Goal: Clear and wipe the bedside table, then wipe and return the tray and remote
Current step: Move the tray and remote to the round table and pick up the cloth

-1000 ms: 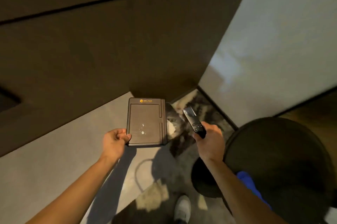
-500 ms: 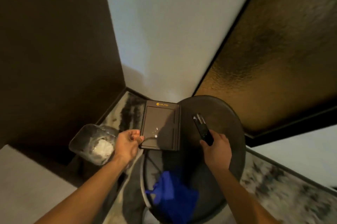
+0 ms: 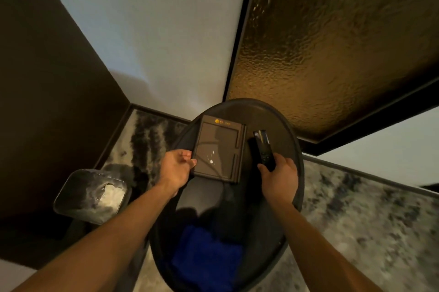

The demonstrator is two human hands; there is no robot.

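Both forearms are extended forward from the lower edge of view, bare to the wrist. The left hand is held thumb-up, its grip pinched on the near left corner of the tray. The right hand is raised just right of the tray, its fingers curled closed around the near end of the remote, knuckles turned upward.

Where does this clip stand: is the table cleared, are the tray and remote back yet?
Done: the round table holds only a blue cloth at its near edge. In hand: the left hand grips the tray over the table, white specks in it; the right hand holds the remote. Left: wiping the tray and setting both down. Whether the table was wiped is unclear.
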